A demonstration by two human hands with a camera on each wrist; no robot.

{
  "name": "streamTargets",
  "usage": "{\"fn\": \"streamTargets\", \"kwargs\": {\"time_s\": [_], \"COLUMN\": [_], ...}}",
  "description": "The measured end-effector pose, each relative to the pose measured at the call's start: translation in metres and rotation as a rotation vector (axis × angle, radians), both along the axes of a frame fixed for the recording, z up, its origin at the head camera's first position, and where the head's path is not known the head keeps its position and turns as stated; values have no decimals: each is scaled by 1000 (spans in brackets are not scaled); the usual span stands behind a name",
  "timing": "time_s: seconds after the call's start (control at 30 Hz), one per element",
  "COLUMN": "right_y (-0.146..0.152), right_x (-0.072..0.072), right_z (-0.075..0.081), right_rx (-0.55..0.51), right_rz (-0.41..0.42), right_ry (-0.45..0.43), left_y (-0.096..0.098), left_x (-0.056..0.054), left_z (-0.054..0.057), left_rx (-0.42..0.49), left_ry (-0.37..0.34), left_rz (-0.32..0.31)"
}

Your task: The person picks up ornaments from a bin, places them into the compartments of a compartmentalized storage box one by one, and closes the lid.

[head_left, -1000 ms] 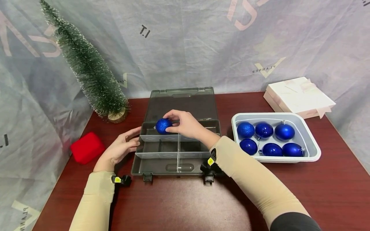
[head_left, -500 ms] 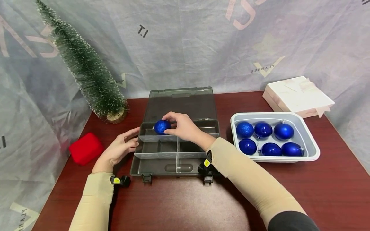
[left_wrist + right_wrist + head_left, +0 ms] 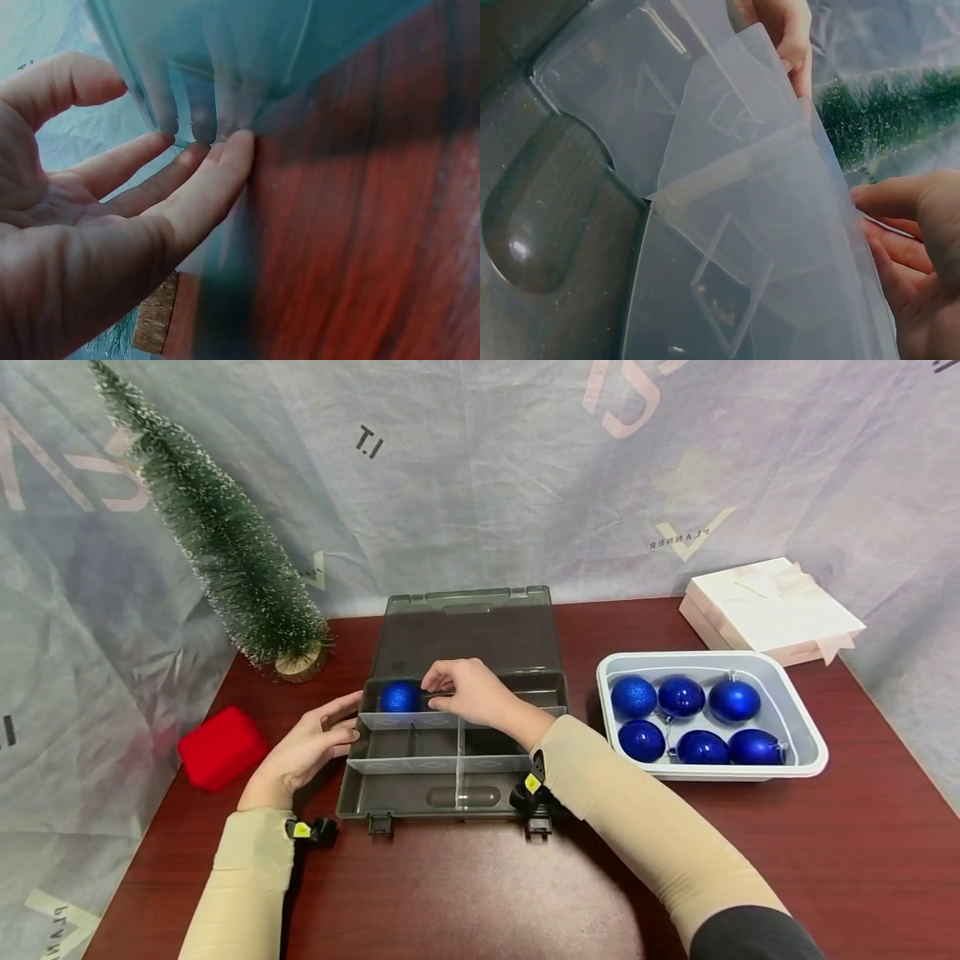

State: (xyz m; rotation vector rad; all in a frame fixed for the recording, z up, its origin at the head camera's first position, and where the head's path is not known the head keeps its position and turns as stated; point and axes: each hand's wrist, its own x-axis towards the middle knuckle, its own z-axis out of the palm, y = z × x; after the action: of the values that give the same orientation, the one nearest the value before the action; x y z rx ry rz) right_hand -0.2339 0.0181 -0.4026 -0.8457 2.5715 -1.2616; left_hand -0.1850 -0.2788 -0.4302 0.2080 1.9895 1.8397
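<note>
A glittery blue Christmas bauble (image 3: 400, 697) sits in the back-left compartment of a smoky see-through divider box (image 3: 397, 789), whose lid (image 3: 468, 639) lies folded back. Just right of the bauble is my right hand (image 3: 480, 695), its thumb and fingers slightly parted with a gap between them and the bauble. In the right wrist view, clear dividers (image 3: 735, 277) partly cover that hand. At the box's left side my left hand (image 3: 318, 739) rests its fingertips on the wall; the left wrist view shows these fingertips (image 3: 238, 146) against the see-through plastic, fingers extended and thumb apart.
A white tray (image 3: 813, 760) with several blue baubles stands to the right, and a pale gift box (image 3: 772, 610) with a ribbon behind it. On the left are a frosted mini Christmas tree (image 3: 225, 552) and a red box (image 3: 222, 748). A grey printed cloth (image 3: 480, 485) hangs behind the table.
My right hand has let go of the glittery bauble, which has moved left and down into the back-left compartment. My left hand stays at the box's side.
</note>
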Motion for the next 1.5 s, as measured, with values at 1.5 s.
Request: {"fn": "streamTargets", "kwargs": {"time_s": [1.5], "right_y": [156], "right_x": [91], "right_z": [54], "right_rx": [-343], "right_rz": [-79], "right_ry": [-77], "left_y": [-2], "left_x": [2], "left_z": [1], "left_rx": [-8], "left_ry": [-32], "left_rz": [-15]}}
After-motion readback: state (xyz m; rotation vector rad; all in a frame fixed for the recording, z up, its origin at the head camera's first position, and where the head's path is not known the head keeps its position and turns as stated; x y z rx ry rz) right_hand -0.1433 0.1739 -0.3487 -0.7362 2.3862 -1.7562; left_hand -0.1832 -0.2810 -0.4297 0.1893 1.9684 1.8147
